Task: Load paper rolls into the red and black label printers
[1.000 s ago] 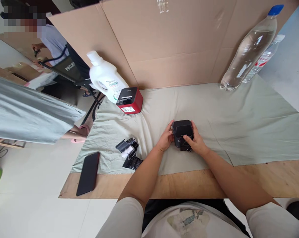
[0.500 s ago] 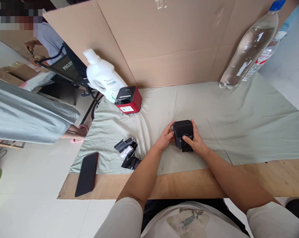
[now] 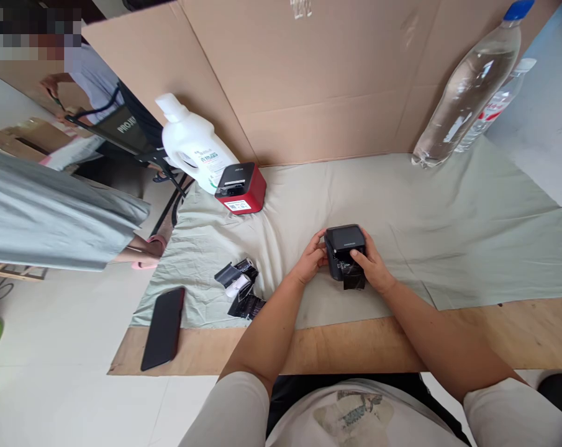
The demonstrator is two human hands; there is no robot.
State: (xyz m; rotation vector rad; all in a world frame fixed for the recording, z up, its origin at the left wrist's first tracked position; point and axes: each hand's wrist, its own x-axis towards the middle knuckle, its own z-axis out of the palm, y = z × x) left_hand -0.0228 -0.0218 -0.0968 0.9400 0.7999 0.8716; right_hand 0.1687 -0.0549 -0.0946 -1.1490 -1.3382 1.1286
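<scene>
Hands meet on a small black printer (image 3: 344, 243) sitting on the pale green cloth (image 3: 448, 217). Left hand (image 3: 311, 261) clasps its left side; right hand (image 3: 374, 268) grips the front, thumb on a strip of black film (image 3: 354, 277) hanging from it. Further left of the left hand lie crumpled black wrappers (image 3: 241, 287) and a phone (image 3: 163, 328); beyond them stand a red printer (image 3: 241, 188) and white jug (image 3: 192, 144).

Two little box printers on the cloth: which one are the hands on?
The black printer, held between left hand and right hand; the red printer sits untouched.
</scene>
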